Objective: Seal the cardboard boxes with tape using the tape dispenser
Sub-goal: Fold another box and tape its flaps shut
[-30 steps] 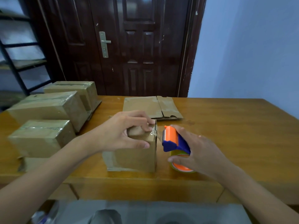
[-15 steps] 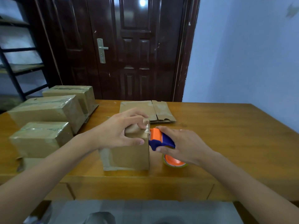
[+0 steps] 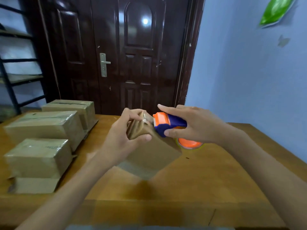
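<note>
A small brown cardboard box [image 3: 149,153] is tilted up off the wooden table [image 3: 199,188], its top turned toward the door. My left hand [image 3: 123,140] grips the box's upper end, thumb on the near face and fingers over the flaps. My right hand [image 3: 194,125] holds the blue and orange tape dispenser [image 3: 167,124], its orange head at the box's top right edge. The orange tape roll [image 3: 189,144] shows below my right hand.
Three taped boxes stand at the left: one at the back [image 3: 73,108], one in the middle [image 3: 44,127], one in front [image 3: 36,156] lying on flat cardboard [image 3: 33,185]. A dark door [image 3: 132,55] and a black shelf frame [image 3: 15,77] are behind.
The box has been lifted and tilted from standing flat on the table. The dispenser has risen with my right hand to the box's top edge. The camera has moved closer and looks higher.
</note>
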